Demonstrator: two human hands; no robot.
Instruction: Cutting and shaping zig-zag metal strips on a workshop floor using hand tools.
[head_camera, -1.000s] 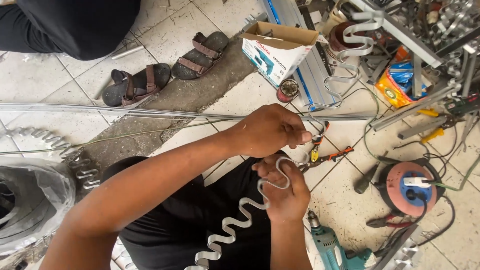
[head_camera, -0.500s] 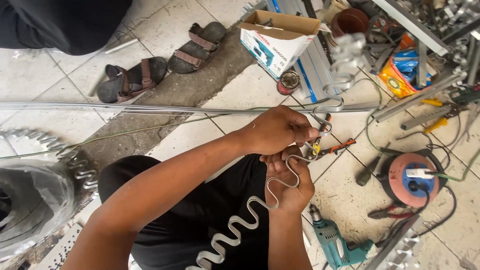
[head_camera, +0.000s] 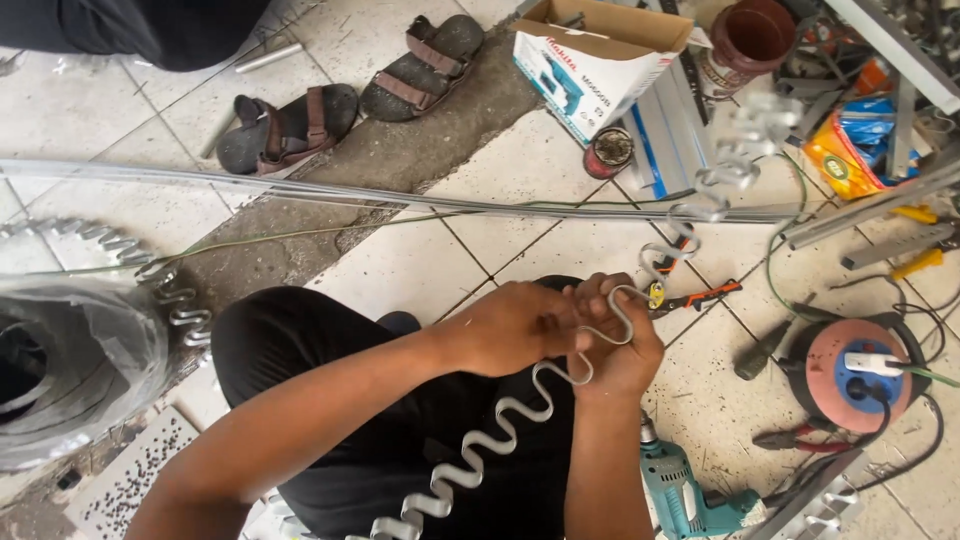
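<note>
A long silver metal strip bent into a zigzag (head_camera: 480, 450) runs from the bottom of the view up through both hands. Its far end (head_camera: 712, 190) waves blurred toward the upper right. My left hand (head_camera: 515, 325) closes around the strip from the left, over my dark-trousered knee. Pressed against it, my right hand (head_camera: 625, 355) grips the same strip, with one bend looping over its fingers.
Long thin rods (head_camera: 300, 192) lie across the tiled floor. Around them are sandals (head_camera: 290, 125), a cardboard box (head_camera: 600, 50), orange-handled pliers (head_camera: 700, 295), a teal drill (head_camera: 690, 495) and a red cable reel (head_camera: 850, 365). A wrapped bundle of zigzag strip (head_camera: 80, 370) sits left. Another person's dark clothing (head_camera: 150, 25) shows top left.
Both hands have drawn back from the rods toward my knee, still holding the strip. The strip's free end has swung up to the right.
</note>
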